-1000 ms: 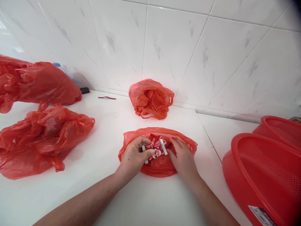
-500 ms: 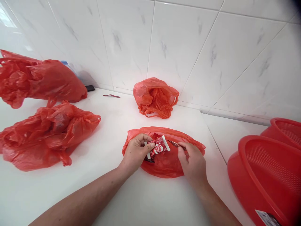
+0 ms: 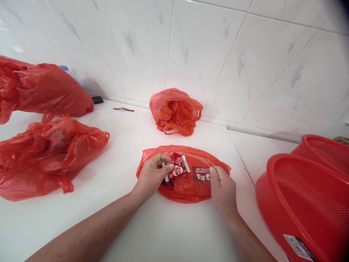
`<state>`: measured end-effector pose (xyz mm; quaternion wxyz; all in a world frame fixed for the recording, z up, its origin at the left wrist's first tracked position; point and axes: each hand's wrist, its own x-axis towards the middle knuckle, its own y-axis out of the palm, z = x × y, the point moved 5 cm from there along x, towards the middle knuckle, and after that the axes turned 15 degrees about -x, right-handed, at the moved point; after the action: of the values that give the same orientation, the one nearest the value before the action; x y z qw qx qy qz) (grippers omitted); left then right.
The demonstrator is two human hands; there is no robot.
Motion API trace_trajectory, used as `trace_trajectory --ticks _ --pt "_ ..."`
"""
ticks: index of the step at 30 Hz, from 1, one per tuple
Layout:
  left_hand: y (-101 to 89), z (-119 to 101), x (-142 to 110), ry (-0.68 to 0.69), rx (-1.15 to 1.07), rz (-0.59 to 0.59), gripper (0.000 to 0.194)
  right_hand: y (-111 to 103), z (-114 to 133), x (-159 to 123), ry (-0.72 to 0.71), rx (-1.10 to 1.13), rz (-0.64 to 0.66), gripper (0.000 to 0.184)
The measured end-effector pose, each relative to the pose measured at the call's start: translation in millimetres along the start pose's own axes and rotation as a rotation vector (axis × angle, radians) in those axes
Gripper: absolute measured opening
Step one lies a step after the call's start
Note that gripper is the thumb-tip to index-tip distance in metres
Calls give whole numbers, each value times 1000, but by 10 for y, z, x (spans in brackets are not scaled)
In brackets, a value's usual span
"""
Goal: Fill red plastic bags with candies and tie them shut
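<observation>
Left hand point(image 3: 152, 173): closed in a pinch, thumb against fingers, on a white-ended red packet point(image 3: 177, 169)
Right hand point(image 3: 223, 185): pinching one end of a dark red packet point(image 3: 200, 174)
Both packets: apart, over the spread red bag point(image 3: 188, 193)
White table point(image 3: 169, 233): set with bulging red bags point(image 3: 51, 158) at left, a crumpled bag point(image 3: 177, 112) behind
Right side: red baskets point(image 3: 272, 189)
Behind: marbled tile wall point(image 3: 141, 47)
</observation>
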<state>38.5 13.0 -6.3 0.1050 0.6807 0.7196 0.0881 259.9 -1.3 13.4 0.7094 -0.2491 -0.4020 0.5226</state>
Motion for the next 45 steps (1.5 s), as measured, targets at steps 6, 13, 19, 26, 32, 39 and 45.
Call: trace_trajectory --ticks 6,13,19,26,32,39,45 --pt "-9 -22 17 25 49 -27 17 23 -8 4 26 17 37 37" --pt "-5 -43 0 29 8 -32 18 44 -6 -8 31 67 58 36" --pt "3 -52 8 24 -11 -60 18 32 -2 -2 42 134 68 32" --pt "29 -75 -5 25 0 -53 15 33 -54 26 75 163 60 32" --pt "28 -29 -12 18 -39 -31 17 25 -42 19 64 135 85 33" --pt "30 11 6 8 -61 5 16 33 -65 17 52 129 77 35" --pt "30 -4 1 8 -37 19 14 64 -82 19 73 137 95 36"
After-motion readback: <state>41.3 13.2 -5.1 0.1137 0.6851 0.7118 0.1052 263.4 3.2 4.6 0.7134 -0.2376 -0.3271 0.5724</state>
